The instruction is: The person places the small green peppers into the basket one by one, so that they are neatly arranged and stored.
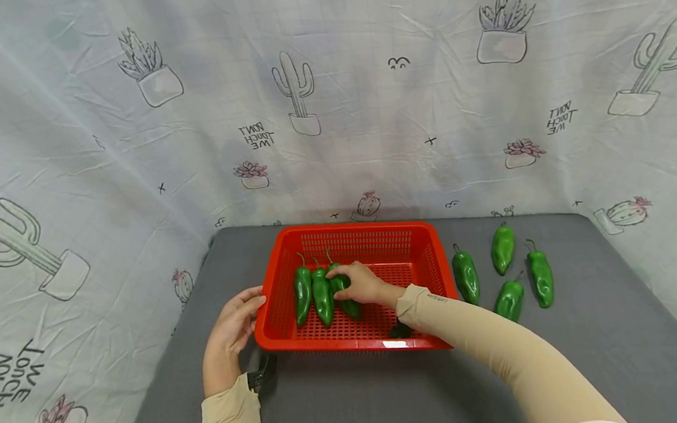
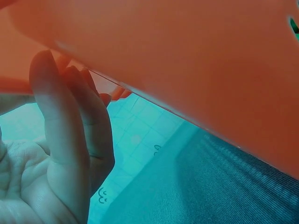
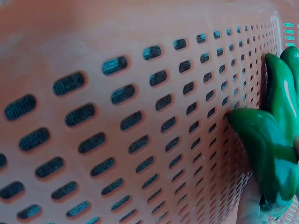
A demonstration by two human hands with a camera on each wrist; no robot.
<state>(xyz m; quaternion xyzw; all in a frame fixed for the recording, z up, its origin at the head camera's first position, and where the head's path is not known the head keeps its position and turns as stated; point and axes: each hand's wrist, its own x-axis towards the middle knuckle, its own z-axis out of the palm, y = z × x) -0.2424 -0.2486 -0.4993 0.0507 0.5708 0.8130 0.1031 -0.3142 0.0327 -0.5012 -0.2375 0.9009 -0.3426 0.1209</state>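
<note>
The peppers look smooth and glossy, the basket shiny plastic, the tabletop matt cloth.

Booth with cactus-print curtain, grey table

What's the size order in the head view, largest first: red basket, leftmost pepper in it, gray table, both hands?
1. Gray table
2. Red basket
3. Left hand and right hand: too alike to rank; left fingers partly hidden
4. Leftmost pepper in the basket
</note>
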